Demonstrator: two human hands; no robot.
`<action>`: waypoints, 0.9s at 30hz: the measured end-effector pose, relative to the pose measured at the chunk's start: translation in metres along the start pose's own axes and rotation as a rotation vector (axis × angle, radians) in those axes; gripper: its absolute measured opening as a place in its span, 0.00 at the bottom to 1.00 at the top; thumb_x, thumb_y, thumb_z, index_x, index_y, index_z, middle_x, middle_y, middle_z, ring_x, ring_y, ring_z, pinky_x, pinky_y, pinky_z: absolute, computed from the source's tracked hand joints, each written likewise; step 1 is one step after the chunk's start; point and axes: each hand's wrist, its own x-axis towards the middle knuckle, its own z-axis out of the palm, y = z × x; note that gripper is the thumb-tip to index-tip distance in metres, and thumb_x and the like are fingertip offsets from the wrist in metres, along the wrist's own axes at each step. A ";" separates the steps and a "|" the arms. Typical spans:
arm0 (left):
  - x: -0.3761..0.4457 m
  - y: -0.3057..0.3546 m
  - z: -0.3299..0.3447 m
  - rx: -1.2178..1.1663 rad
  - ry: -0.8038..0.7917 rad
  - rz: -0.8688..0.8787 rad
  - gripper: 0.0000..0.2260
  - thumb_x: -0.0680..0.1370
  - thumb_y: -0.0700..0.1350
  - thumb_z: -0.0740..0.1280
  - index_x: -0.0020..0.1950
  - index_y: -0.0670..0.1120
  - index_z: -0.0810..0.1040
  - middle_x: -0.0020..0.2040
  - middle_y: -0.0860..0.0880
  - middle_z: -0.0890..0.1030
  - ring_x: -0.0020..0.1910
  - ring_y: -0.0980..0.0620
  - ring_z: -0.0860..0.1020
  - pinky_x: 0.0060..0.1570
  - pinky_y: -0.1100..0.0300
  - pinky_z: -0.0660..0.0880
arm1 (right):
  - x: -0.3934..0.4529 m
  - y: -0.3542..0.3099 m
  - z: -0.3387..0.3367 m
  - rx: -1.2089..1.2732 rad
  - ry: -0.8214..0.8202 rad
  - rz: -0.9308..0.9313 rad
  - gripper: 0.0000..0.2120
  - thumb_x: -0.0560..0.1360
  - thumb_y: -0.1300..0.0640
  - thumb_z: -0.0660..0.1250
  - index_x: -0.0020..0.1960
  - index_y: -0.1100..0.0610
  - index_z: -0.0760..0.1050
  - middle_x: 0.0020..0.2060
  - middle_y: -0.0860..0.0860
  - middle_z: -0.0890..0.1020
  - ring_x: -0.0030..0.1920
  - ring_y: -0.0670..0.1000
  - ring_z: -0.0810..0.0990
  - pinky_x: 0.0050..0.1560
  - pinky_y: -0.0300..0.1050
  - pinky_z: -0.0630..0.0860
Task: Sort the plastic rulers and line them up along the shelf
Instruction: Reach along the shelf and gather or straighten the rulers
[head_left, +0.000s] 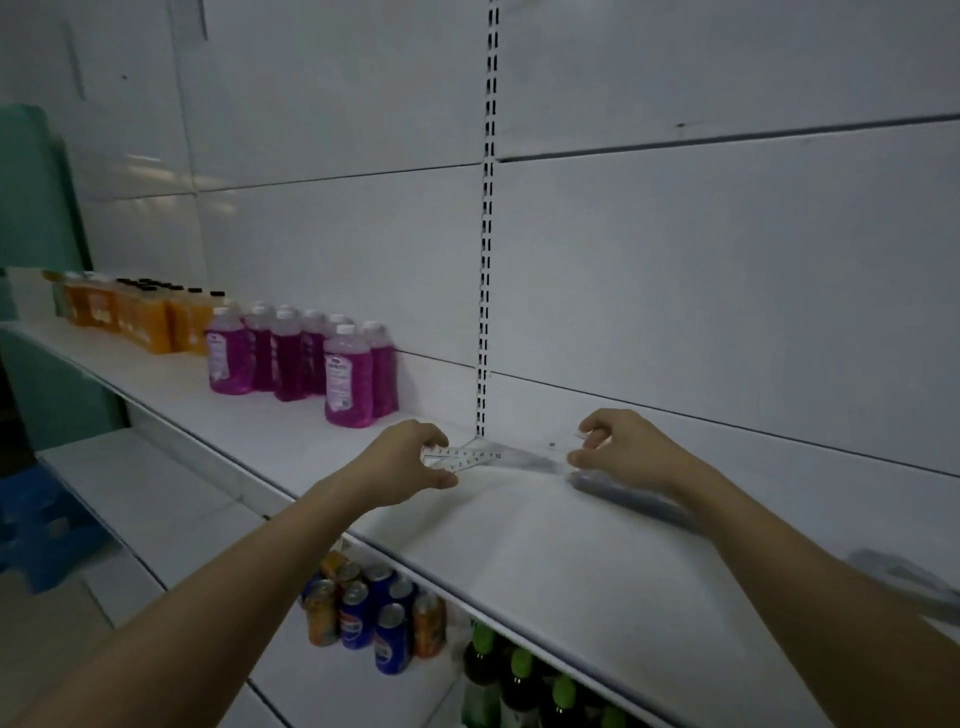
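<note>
Both hands are reaching over the white shelf (545, 561), holding clear rulers (480, 458) between them close to the shelf's back edge, just in front of the slotted upright (487, 249). The left hand (410, 462) is pinching the numbered ends, thumb below and fingers curled on top; two printed scales are fanning apart there. The right hand (618, 457) is pinching the other end, which is blurring into the white, so how many rulers there are cannot be told. Whether the rulers are touching the shelf is also unclear. A grey bar (634, 499) is lying on the shelf under the right wrist. Farther left along the shelf, purple bottles (306, 358) are standing in a cluster, with orange bottles (140, 317) beyond them near the left end. Below, cans (369, 613) and green-capped bottles (519, 680) are sitting on the lower shelf (156, 499)
</note>
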 end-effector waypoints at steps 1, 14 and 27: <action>0.008 -0.008 0.001 0.001 -0.008 0.033 0.24 0.71 0.54 0.74 0.64 0.48 0.75 0.59 0.49 0.76 0.54 0.52 0.74 0.55 0.57 0.73 | 0.002 -0.003 0.004 0.000 0.019 0.027 0.23 0.71 0.52 0.74 0.62 0.58 0.74 0.48 0.48 0.79 0.47 0.48 0.78 0.48 0.39 0.69; 0.115 -0.030 0.036 -0.058 -0.182 0.282 0.27 0.70 0.56 0.74 0.66 0.49 0.74 0.61 0.50 0.74 0.57 0.53 0.73 0.57 0.61 0.70 | 0.014 -0.011 0.012 0.082 0.188 0.158 0.17 0.71 0.49 0.74 0.58 0.50 0.76 0.51 0.44 0.79 0.45 0.44 0.80 0.43 0.36 0.74; 0.168 -0.027 0.068 0.055 -0.300 0.416 0.25 0.72 0.57 0.72 0.67 0.50 0.74 0.63 0.52 0.76 0.60 0.53 0.74 0.58 0.63 0.68 | 0.070 0.004 0.024 -0.060 0.041 0.108 0.19 0.71 0.46 0.73 0.59 0.45 0.74 0.52 0.41 0.78 0.47 0.41 0.77 0.51 0.38 0.75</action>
